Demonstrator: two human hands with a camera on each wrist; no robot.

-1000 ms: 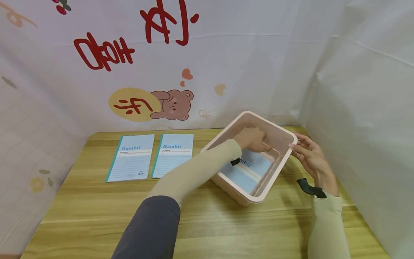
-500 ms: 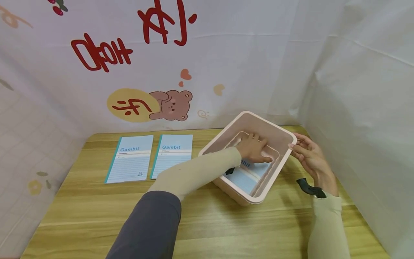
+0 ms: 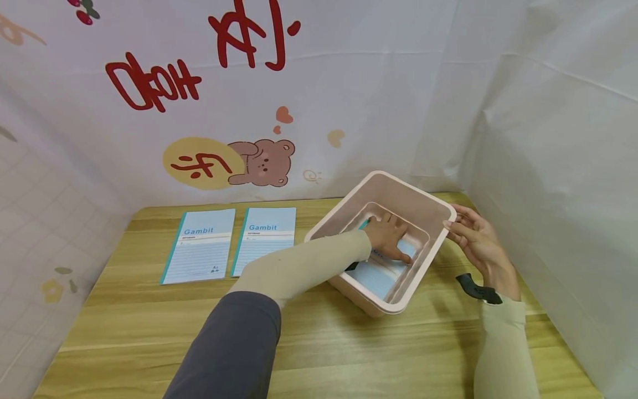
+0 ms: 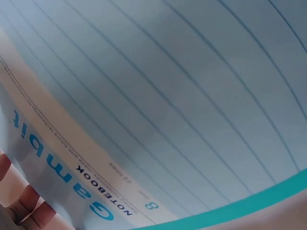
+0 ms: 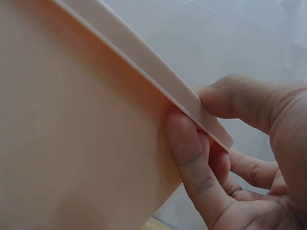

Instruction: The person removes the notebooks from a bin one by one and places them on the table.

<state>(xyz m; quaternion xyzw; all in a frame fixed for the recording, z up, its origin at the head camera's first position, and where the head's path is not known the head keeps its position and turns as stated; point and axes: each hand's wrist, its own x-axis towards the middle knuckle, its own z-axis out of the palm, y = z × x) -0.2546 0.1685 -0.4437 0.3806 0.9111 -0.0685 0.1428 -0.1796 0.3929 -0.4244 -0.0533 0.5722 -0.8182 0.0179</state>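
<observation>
Left hand (image 3: 390, 237) is down in the bin (image 3: 413, 202), fingers spread and mostly straight, laid over the notebook (image 3: 377, 280) lying in there; not gripping it. Left wrist view has fingertips past the notebook's top edge. Splayed like that probably to press it flat on the bottom. Right hand (image 3: 476, 241) pinches the bin at its right corner, thumb on one side of the lip, fingers curled under it, likely so the bin won't slide while the other hand presses. Bin is on the table (image 3: 349, 354), turned at an angle, maybe for easier reach in. Left spare (image 3: 198, 246) and right spare (image 3: 264, 241), same kind of notebook, lie side by side, a gap between, covers up, untouched, left of the bin, presumably handy for the left hand
</observation>
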